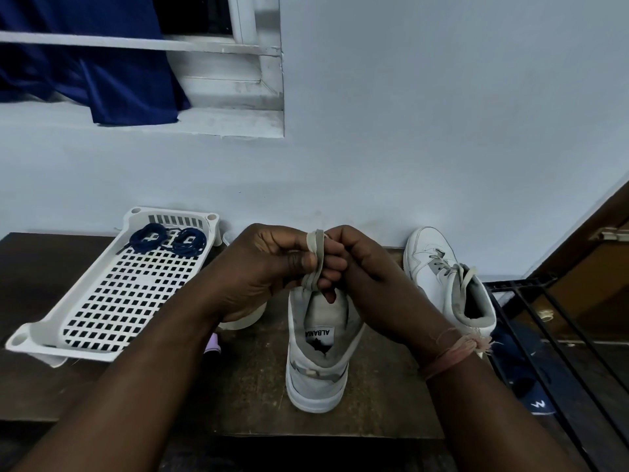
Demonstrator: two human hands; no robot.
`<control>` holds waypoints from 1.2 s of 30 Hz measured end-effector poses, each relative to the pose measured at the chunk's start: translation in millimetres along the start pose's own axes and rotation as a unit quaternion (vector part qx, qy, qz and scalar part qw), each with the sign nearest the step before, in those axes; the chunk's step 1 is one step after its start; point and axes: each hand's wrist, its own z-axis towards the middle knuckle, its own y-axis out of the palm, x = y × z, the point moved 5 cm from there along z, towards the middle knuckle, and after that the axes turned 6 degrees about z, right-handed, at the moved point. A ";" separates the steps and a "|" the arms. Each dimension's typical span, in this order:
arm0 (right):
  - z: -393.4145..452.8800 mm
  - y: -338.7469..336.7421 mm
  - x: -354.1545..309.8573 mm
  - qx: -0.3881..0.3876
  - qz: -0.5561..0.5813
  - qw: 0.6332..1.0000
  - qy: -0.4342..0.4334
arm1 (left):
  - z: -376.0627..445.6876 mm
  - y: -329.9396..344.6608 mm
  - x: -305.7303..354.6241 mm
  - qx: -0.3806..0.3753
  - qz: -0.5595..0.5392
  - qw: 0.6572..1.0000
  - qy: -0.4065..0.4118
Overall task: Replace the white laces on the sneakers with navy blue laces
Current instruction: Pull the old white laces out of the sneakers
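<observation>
A white sneaker [318,362] stands on the dark table with its heel toward me. Above its opening, my left hand [262,267] and my right hand [360,277] both pinch a loop of its white lace [315,264]. The front of this shoe is hidden behind my hands. A second white sneaker [442,277] with its white lace in place stands at the right by the wall. Two coiled navy blue laces [170,240] lie at the far end of a white perforated tray [41,330] on the left.
The dark wooden table [384,396] backs onto a pale wall. A black metal rack [551,328] stands off the table's right edge, with a blue shoe [534,400] on the floor below. A small lilac object [213,344] and a white object [245,320] peek out under my left forearm.
</observation>
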 end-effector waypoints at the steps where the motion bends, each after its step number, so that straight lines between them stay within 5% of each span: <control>1: -0.3 -1.5 -0.9 0.000 -0.005 1.000 -0.003 | 0.1 -0.1 1.9 -0.007 0.009 1.000 -0.002; 5: -0.4 -1.2 -6.4 -0.010 -0.004 1.000 -0.018 | -5.4 -4.3 11.6 -0.077 -0.009 0.996 -0.052; 12: 2.5 0.7 -0.4 -0.001 -0.007 1.000 -0.014 | -1.4 -4.6 0.3 -0.001 -0.027 0.999 -0.040; 19: -0.2 -1.0 -1.6 -0.011 0.017 1.000 -0.011 | -1.7 -2.4 -0.8 -0.025 -0.046 0.998 -0.035; 26: 1.2 -15.3 -1.6 0.002 0.052 0.999 -0.001 | 1.1 18.3 -0.7 0.117 0.014 0.991 0.061; 31: -2.5 -23.8 6.4 -0.005 0.085 0.996 0.024 | 0.9 27.5 -7.3 0.141 0.034 0.987 0.068; 36: -0.1 -17.5 8.9 -0.011 0.144 0.989 0.029 | 4.9 26.5 -12.3 0.132 -0.111 0.985 -0.006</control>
